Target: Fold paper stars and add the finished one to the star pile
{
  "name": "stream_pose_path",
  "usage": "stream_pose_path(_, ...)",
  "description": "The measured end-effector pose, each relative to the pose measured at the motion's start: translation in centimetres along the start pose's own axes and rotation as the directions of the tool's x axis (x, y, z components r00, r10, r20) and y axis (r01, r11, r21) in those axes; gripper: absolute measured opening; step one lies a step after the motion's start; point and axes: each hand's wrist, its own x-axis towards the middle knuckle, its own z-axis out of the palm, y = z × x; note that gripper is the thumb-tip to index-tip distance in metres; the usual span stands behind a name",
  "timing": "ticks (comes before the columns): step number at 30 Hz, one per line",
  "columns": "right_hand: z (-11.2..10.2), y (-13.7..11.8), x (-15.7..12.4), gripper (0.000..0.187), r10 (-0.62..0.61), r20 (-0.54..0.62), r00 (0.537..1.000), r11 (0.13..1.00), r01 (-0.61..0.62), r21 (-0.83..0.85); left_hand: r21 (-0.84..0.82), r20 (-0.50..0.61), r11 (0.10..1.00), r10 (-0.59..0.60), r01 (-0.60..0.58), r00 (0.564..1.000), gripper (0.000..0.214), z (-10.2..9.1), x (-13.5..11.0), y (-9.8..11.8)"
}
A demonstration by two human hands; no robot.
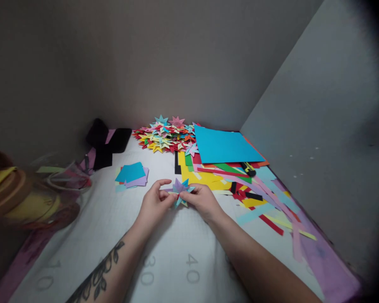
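White cutting mat [164, 252] in a grey corner: left hand [154, 205] and right hand [202, 201] pinch a purple-and-blue paper star [180, 190], held flat, points radiating outward.

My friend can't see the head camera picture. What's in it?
Two hands, left hand and right hand, hold a purple and blue paper star over a white mat. Behind lie a pile of colourful paper stars, coloured sheets and strips.

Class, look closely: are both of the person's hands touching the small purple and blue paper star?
Touching. The head view shows left hand and right hand fingertips pinching the paper star from either side.
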Motion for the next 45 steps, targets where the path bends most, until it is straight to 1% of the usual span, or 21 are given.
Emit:
stream_pose_path(3, 0.4, -0.1, -0.2, 0.019, -0.030, -0.052, 0.998, 0.999, 0.031, 0.016, -0.057, 0.024, 0.998, -0.011, 0.012, 1.000, 0.052, 0.2, -0.2, 0.4)
stream_pose_path(8, 0.5, 0.2, -0.4, 0.013, -0.165, -0.148, 0.975, 0.986, 0.161, -0.035, -0.289, 0.087, 0.954, -0.052, 0.075, 0.995, 0.059, 0.4, -0.5, 1.2)
stream_pose_path(11, 0.3, 0.2, -0.3, 0.012, -0.171, -0.168, 0.971, 0.984, 0.161, -0.073, -0.313, 0.117, 0.944, -0.068, 0.102, 0.991, 0.063, 0.5, -0.5, 1.1)
stream_pose_path(13, 0.2, 0.0, -0.4, 0.011, -0.264, -0.208, 0.942, 0.957, 0.229, -0.179, -0.297, 0.108, 0.947, -0.094, 0.122, 0.990, 0.061, 0.6, -0.5, 0.9)
stream_pose_path(14, 0.1, -0.2, -0.5, 0.010, -0.372, -0.220, 0.902, 0.910, 0.307, -0.277, -0.298, 0.088, 0.945, -0.115, 0.137, 0.989, 0.058, 0.6, -0.5, 0.9)
stream_pose_path(15, 0.0, -0.5, -0.7, 0.009, -0.517, -0.218, 0.827, 0.818, 0.404, -0.409, -0.306, 0.076, 0.938, -0.147, 0.163, 0.986, 0.054, 0.5, -0.5, 0.9)
stream_pose_path(17, -0.3, -1.1, -1.2, 0.005, -0.797, -0.033, 0.604, 0.490, 0.612, -0.621, -0.342, 0.107, 0.905, -0.231, 0.254, 0.967, 0.050, 0.2, -0.5, 1.0)
stream_pose_path(18, -0.4, -1.3, -1.4, 0.007, -0.858, 0.090, 0.506, 0.325, 0.670, -0.667, -0.364, 0.151, 0.881, -0.266, 0.304, 0.952, 0.051, -0.1, -0.5, 1.1)
stream_pose_path(19, -0.5, -1.5, -1.6, 0.009, -0.881, 0.189, 0.434, 0.197, 0.700, -0.687, -0.381, 0.199, 0.859, -0.284, 0.341, 0.938, 0.051, -0.4, -0.5, 1.3)
stream_pose_path(21, -0.5, -1.8, -1.9, 0.015, -0.880, 0.317, 0.353, 0.037, 0.718, -0.695, -0.406, 0.258, 0.836, -0.283, 0.369, 0.924, 0.048, -1.0, -0.5, 1.6)
stream_pose_path(23, -0.3, -1.8, -2.0, 0.020, -0.867, 0.368, 0.336, -0.024, 0.708, -0.705, -0.425, 0.264, 0.831, -0.266, 0.359, 0.927, 0.045, -1.3, -0.5, 1.8)
stream_pose_path(27, -0.3, -1.5, -1.7, 0.027, -0.832, 0.400, 0.384, -0.028, 0.691, -0.723, -0.460, 0.225, 0.834, -0.222, 0.304, 0.949, 0.054, -1.4, -0.2, 1.7)
stream_pose_path(30, -0.7, -1.2, -1.3, 0.040, -0.805, 0.393, 0.444, 0.038, 0.700, -0.713, -0.445, 0.145, 0.869, -0.170, 0.218, 0.975, 0.060, -1.3, 0.0, 1.5)
stream_pose_path(32, -1.0, -0.8, -1.0, 0.050, -0.799, 0.331, 0.502, 0.153, 0.702, -0.696, -0.405, 0.065, 0.901, -0.142, 0.156, 0.988, 0.063, -1.3, 0.1, 1.5)
stream_pose_path(33, -1.1, -0.6, -0.9, 0.054, -0.795, 0.269, 0.544, 0.245, 0.693, -0.678, -0.382, 0.019, 0.916, -0.127, 0.125, 0.992, 0.065, -1.2, 0.2, 1.4)
stream_pose_path(35, -1.1, -0.2, -0.7, 0.054, -0.748, 0.084, 0.659, 0.498, 0.640, -0.585, -0.326, -0.065, 0.943, -0.098, 0.072, 0.993, 0.066, -1.1, 0.3, 1.3)
stream_pose_path(37, -0.8, 0.0, -0.6, 0.049, -0.602, -0.062, 0.796, 0.754, 0.542, -0.372, -0.267, -0.119, 0.963, -0.067, 0.033, 0.991, 0.065, -1.0, 0.3, 1.2)
stream_pose_path(38, -0.5, 0.1, -0.5, 0.047, -0.513, -0.086, 0.854, 0.841, 0.480, -0.250, -0.242, -0.127, 0.970, -0.056, 0.023, 0.990, 0.064, -0.9, 0.3, 1.1)
stream_pose_path(39, -0.2, 0.2, -0.5, 0.047, -0.426, -0.087, 0.900, 0.900, 0.413, -0.140, -0.225, -0.124, 0.974, -0.051, 0.021, 0.991, 0.063, -0.7, 0.2, 1.0)
stream_pose_path(41, 0.4, 0.2, -0.5, 0.050, -0.294, -0.062, 0.954, 0.956, 0.293, -0.011, -0.222, -0.101, 0.974, -0.057, 0.034, 0.993, 0.063, -0.5, 0.1, 0.9)
stream_pose_path(45, 1.0, 0.0, -0.5, 0.044, -0.166, -0.062, 0.984, 0.986, 0.167, 0.014, -0.304, 0.021, 0.947, -0.106, 0.107, 0.994, 0.067, -0.1, 0.0, 0.9)
